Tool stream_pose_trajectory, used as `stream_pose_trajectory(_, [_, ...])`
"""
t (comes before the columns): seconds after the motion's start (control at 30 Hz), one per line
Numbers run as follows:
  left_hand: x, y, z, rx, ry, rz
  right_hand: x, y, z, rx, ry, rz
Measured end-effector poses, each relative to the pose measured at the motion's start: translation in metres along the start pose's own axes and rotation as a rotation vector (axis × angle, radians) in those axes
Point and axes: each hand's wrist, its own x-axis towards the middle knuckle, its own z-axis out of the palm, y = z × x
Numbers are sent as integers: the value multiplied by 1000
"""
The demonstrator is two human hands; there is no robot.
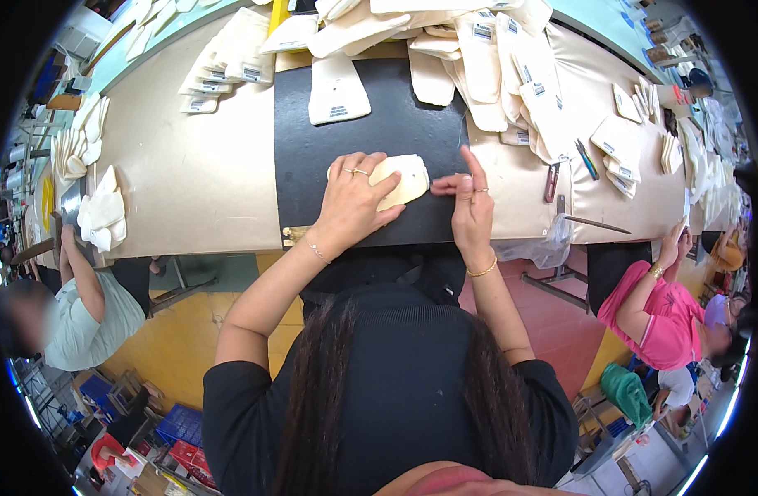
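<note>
On the black mat point(379, 99) lies a small cream padded piece point(410, 183) with a rounded end, like a fabric insole or pad. My left hand point(358, 192) is closed over its left part, a fingertip pressing on top and the thumb along the near edge. My right hand point(470, 194) is just off the pad's right end. One of its fingers points up and others point left toward the pad; I see nothing held in it. Beyond my hands, a larger cream piece point(338, 91) with a dark printed label lies on the mat.
Heaps of labelled cream pieces point(482, 62) lie at the far side, with another stack point(230, 62) at far left. To the right are a red-handled tool point(552, 182), blue pens point(587, 161) and a dark blade point(598, 224). Co-workers sit at left point(98, 318) and right point(656, 310).
</note>
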Motion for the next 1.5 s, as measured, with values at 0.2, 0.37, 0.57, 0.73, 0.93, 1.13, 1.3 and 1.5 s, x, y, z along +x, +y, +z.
stream_pose_trajectory(0.2, [1,8,-3,79,-53,-24,14,-22,-6,-265,22,-184])
stream_pose_trajectory(0.37, [1,18,-4,135,-103,-91,15,-32,-4,-188,-68,-116])
stream_pose_trajectory(0.57, [2,21,-4,133,-116,-112,19,-37,2,-108,-110,-120])
stream_pose_trajectory(0.73, [3,22,-4,135,-117,-116,22,-38,5,-280,-124,-147])
stream_pose_trajectory(0.93, [3,22,-4,126,-107,-109,29,-40,8,-439,-168,-206])
stream_pose_trajectory(1.13, [4,21,-5,119,-100,-107,37,-46,9,-643,-215,-294])
stream_pose_trajectory(1.3, [4,19,-5,108,-83,-100,41,-49,10,-657,-242,-322])
stream_pose_trajectory(1.5, [4,15,-3,79,-72,-80,41,-50,13,-693,-250,-266])
